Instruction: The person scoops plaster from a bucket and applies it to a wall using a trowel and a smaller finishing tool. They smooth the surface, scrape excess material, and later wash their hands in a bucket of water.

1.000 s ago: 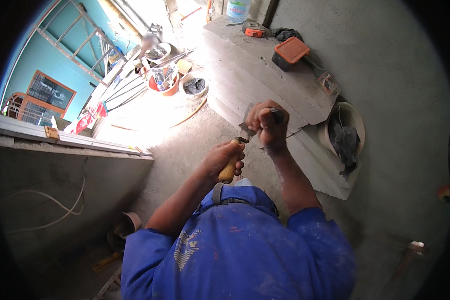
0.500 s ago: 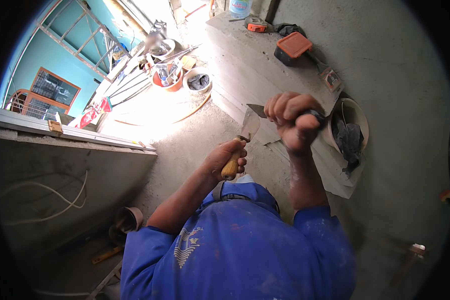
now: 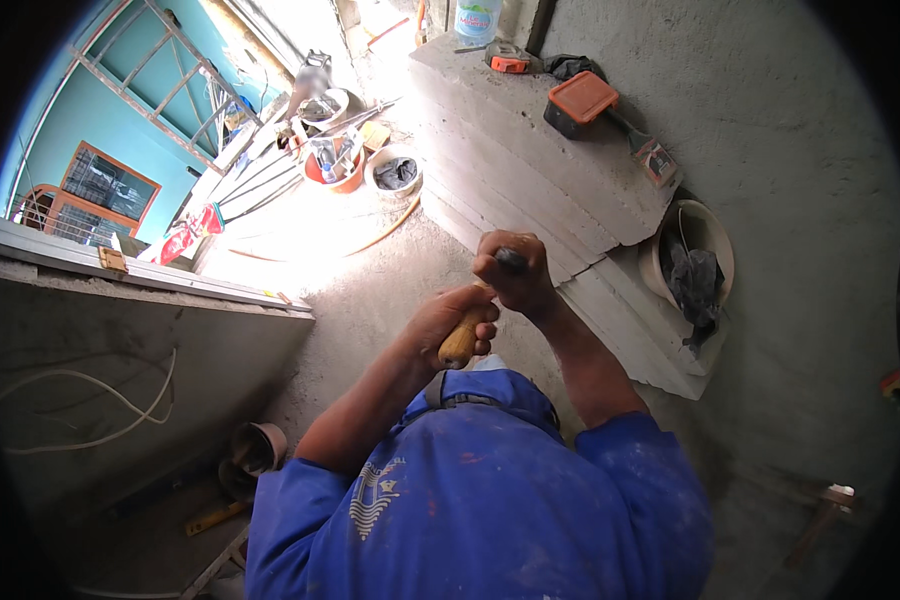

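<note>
My left hand (image 3: 440, 320) is closed around the wooden handle of a trowel (image 3: 458, 345), whose rounded butt points down toward my waist. Just above it and slightly to the right, my right hand (image 3: 522, 282) grips a black-handled bladed tool (image 3: 511, 260). Only the end of that black handle shows now. Both blades are hidden behind the right fist. The two hands are close together in front of my belt, and I cannot tell whether they touch.
Stacked pale slabs (image 3: 530, 150) lie ahead and right, bearing an orange-lidded box (image 3: 582, 97), a tape measure (image 3: 510, 60) and a brush (image 3: 653, 158). A bucket (image 3: 715, 235) with dark cloth stands right. Further buckets (image 3: 395, 170) stand far left, beyond a low wall (image 3: 170, 330).
My right hand has moved left and down, from over the slabs to right above my left hand. The trowel blade, visible before, is now covered. My left hand has barely moved.
</note>
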Demonstrator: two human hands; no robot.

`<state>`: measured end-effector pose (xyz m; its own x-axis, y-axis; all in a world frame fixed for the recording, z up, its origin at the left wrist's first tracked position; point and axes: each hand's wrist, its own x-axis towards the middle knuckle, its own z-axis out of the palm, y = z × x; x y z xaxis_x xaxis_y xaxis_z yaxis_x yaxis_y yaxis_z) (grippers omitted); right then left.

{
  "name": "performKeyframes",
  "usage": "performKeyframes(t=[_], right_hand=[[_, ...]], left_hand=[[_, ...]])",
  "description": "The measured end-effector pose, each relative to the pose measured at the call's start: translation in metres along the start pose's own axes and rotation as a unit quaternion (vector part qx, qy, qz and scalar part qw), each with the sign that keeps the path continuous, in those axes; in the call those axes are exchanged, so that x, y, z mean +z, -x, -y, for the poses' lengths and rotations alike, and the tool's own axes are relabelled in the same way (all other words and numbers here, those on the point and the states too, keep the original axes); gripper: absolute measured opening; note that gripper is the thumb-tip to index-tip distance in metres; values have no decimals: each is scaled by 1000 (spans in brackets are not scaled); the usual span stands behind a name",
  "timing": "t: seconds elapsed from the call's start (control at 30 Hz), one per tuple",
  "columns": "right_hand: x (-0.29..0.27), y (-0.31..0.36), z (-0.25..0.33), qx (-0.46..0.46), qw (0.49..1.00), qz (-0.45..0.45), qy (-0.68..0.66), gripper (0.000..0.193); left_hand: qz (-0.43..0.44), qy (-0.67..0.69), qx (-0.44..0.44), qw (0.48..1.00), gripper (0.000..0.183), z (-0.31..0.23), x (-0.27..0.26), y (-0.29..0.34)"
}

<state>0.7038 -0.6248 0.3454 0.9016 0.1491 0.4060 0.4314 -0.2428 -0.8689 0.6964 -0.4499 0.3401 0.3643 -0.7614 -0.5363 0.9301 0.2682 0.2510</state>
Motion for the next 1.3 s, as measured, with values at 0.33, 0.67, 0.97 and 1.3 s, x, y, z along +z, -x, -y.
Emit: performKeyframes(t=[0.33, 0.67, 0.97, 1.3], right_hand=[[-44, -19, 52, -58, 891, -260, -368, 45], [17, -15, -22, 293, 746, -274, -531, 51], [114, 18, -72, 455, 667, -40, -588, 55], [255, 146, 20, 496, 610, 447, -427, 29]], left_hand=[[-153, -271, 143, 940, 21, 0, -22, 3], [-135, -139, 277, 941, 36, 21, -60, 4], [-296, 121, 481, 816, 35, 148, -83, 23], [-423, 360, 578, 597, 37, 371, -71, 133]])
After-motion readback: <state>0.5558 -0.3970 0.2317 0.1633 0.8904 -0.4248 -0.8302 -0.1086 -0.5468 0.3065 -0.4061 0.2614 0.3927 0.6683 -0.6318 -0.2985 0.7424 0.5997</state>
